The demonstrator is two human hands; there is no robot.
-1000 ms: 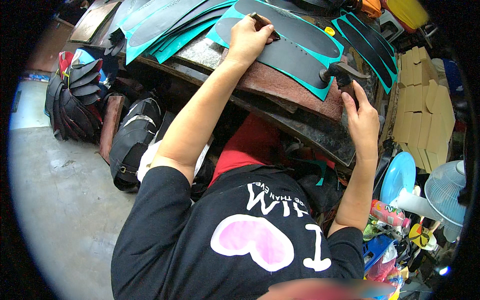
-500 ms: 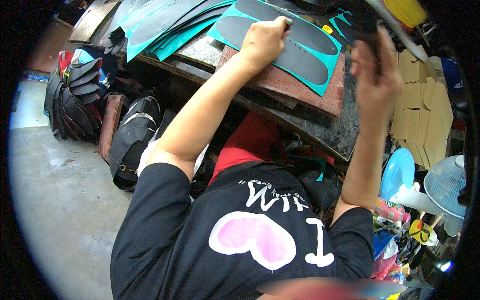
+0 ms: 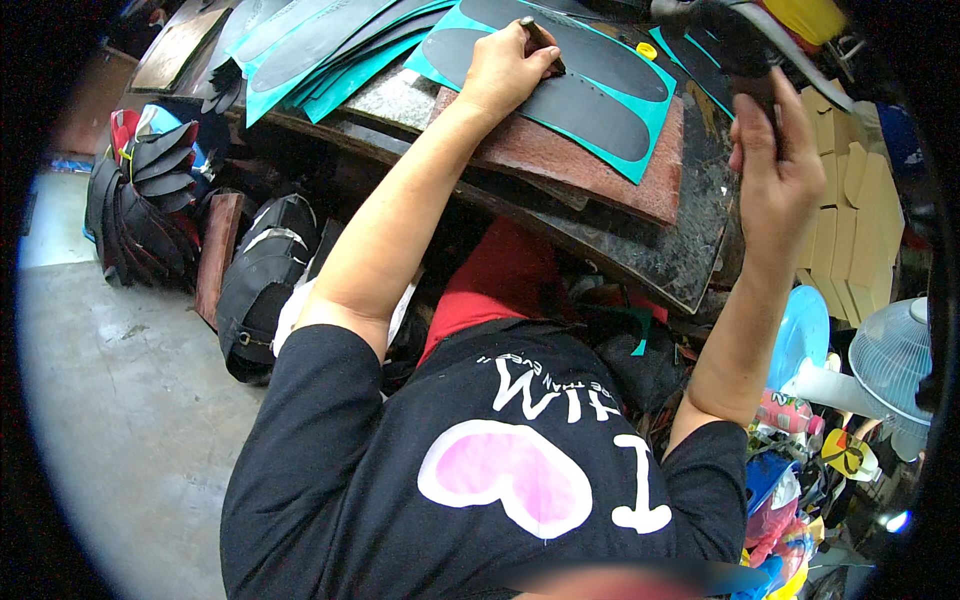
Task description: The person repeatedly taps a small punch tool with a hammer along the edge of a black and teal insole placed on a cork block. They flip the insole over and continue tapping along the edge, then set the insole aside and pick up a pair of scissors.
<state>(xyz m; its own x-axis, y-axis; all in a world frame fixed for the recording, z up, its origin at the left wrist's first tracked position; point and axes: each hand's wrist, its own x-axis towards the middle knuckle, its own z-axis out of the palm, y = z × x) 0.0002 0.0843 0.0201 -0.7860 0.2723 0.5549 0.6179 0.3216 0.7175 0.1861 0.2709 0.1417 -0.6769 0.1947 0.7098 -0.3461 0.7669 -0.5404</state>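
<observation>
Workbench corner: dark, worn workbench (image 3: 690, 270), near-right corner closest to the body.
Right hand (image 3: 778, 165): raised above workbench's right edge, fingers wrapped around a handle; a bit blurred.
Hammer: black-headed claw hammer with dark handle (image 3: 725, 40), up in right hand, apart from everything below. Probably head-heavy; best held low on the handle.
Board: rough reddish-brown board (image 3: 650, 195), near-right corner set back from workbench's near-right corner.
Left hand (image 3: 505, 75): pinched on a tool, over the near-left part of the board.
Punch: short, dark, pen-like punch (image 3: 541, 45), tilted, lower end at or just above the work; contact cannot be confirmed. Likely hard, light, easy to tip; hold mid-shaft, top left exposed.
Sheet: flat black-and-teal sheet with long rounded shapes (image 3: 605, 118), on the board, left corner past board's left edge. Row of small dots right of the punch.
Sheet handling: probably light, bendy, prone to sliding on a knock, not fragile; take hold at teal margins or near-right corner.
Room: widest right of the board, up to workbench's right edge; stacked tan cardboard pieces (image 3: 845, 230) beyond, limiting sideways swing. Tighter on left: fanned pile of teal-edged black sheets (image 3: 345, 45) near workbench's far-left side.
Far side: small yellow ring (image 3: 647, 50) beyond sheet's right end.
</observation>
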